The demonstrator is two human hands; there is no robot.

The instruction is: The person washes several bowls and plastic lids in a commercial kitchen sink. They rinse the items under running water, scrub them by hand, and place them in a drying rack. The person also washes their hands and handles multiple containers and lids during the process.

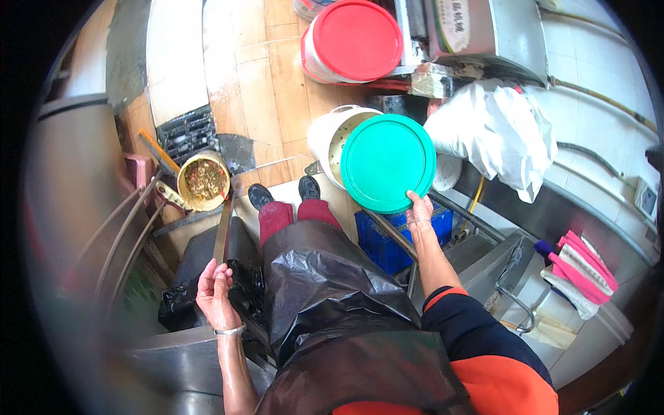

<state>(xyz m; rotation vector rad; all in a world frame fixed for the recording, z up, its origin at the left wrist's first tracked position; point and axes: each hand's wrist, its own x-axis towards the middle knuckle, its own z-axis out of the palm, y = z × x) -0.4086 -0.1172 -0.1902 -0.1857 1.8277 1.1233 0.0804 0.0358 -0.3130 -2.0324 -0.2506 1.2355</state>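
Observation:
My right hand (419, 210) grips the near edge of a round green lid (389, 163), thumb on top. The lid is tilted over the right part of a white bucket (324, 144), covering some of its mouth; small green bits show inside. My left hand (218, 294), a bracelet at its wrist, is curled with the fingers drawn together. A narrow metal strip (223, 232) meets its fingertips, but I cannot tell whether the hand holds it. Beyond it a pale yellow pot (203, 181) with a handle contains food scraps in liquid.
A bucket with a red lid (358, 40) stands farther off. A white plastic bag (492, 131) and blue crate (401, 238) are on the right, by metal pipes. A black drain grate (185, 133) lies near the pot. Pink and white cloths (581, 273) hang at the far right.

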